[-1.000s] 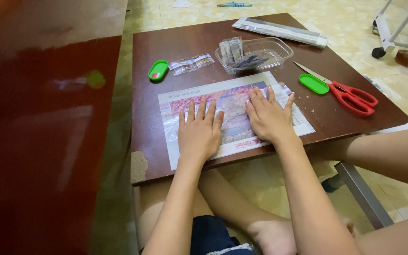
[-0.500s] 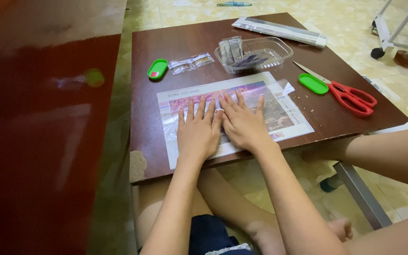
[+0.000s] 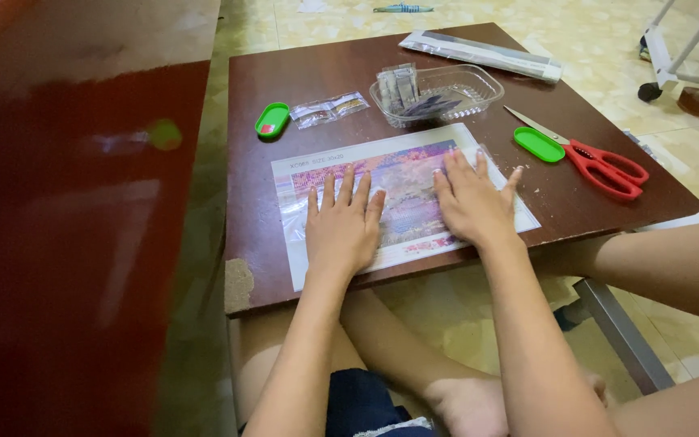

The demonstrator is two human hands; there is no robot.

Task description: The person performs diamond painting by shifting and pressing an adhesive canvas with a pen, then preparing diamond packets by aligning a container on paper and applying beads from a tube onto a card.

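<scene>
while both lie flat, fingers spread | left hand [image 3: 341, 229] | right hand [image 3: 474, 205] | on canvas [image 3: 404, 191]

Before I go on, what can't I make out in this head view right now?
- Picture sheet: the middle is hidden under the left hand and right hand, both pressed flat on it.
- Clear plastic tray: the small packets inside are too small to tell apart.
- Red surface at left: blurred and cut off by the frame edge.
- Wheeled frame at top right: cut off by the frame edge.
</scene>
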